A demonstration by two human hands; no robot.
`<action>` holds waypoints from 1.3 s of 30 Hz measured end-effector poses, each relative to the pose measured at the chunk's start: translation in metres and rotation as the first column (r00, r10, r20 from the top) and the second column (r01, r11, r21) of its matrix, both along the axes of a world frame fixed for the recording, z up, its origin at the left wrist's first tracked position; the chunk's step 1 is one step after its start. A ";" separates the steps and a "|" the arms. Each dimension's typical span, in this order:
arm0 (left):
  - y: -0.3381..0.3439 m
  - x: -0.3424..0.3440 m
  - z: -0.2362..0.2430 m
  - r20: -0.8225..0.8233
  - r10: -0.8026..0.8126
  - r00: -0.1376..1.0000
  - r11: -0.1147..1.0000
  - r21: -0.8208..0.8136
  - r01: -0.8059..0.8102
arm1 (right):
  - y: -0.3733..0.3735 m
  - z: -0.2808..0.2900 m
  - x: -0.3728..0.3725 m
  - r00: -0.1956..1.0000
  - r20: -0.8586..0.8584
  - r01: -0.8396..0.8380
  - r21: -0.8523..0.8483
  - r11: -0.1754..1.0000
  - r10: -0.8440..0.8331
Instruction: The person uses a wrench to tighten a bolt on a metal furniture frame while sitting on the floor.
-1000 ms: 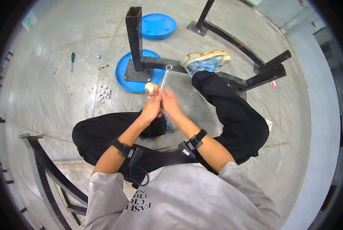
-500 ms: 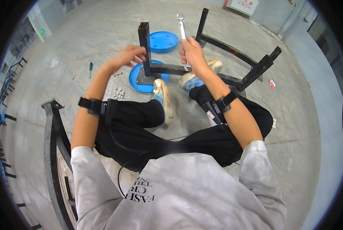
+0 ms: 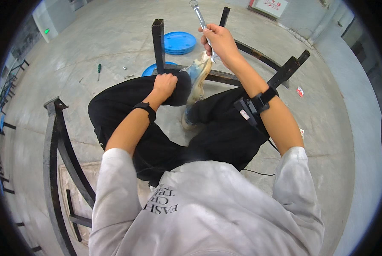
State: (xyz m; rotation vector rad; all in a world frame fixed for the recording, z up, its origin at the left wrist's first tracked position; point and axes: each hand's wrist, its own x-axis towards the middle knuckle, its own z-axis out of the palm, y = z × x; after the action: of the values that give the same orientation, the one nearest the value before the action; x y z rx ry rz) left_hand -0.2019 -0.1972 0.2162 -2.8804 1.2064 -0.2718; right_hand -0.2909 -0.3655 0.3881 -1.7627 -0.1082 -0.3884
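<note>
My right hand is closed around a silver combination wrench, its ring end pointing up and away and its open end showing below the fingers. Behind it lies a black metal frame with upright legs. My left hand is closed on the black trouser leg near the ankle, just below the frame's left upright. One shoe is raised against the frame's crossbar, partly hiding it. A blue round disc shows partly behind the leg.
Several stacked blue discs lie beyond the frame. On the floor to the left are a green-handled screwdriver and small metal parts. Another black metal frame stands close on my left. A cable runs beside my right thigh.
My left hand has come down from the frame's upright onto the trouser leg. The left leg has lifted and swung inward, hiding the loose nuts. The wrench has moved slightly farther away.
</note>
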 end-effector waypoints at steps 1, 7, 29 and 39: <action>-0.002 0.009 -0.003 0.053 -0.006 0.999 0.995 -0.096 0.011 | -0.001 0.004 -0.010 1.000 -0.024 -0.021 -0.034 0.999 0.020; -0.047 -0.014 0.077 -0.008 -0.272 0.962 0.740 -0.642 0.204 | -0.036 0.020 -0.038 0.999 0.032 -0.018 -0.020 1.000 0.018; 0.027 -0.065 -0.065 -0.806 -0.142 0.575 0.937 0.077 0.341 | -0.046 -0.155 0.058 0.779 -0.589 0.107 0.464 0.879 0.216; 0.041 0.231 -0.003 -0.424 -0.225 0.877 0.476 -0.834 -0.280 | -0.076 -0.272 0.142 0.582 -0.758 0.807 0.496 0.320 -0.295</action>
State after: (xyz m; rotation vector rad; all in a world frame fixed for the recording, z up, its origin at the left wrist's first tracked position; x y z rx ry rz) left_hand 0.0295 -0.1566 0.2127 -4.1115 1.3491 -0.2158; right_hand -0.1492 -0.4417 0.1159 -0.7909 1.0637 -0.3447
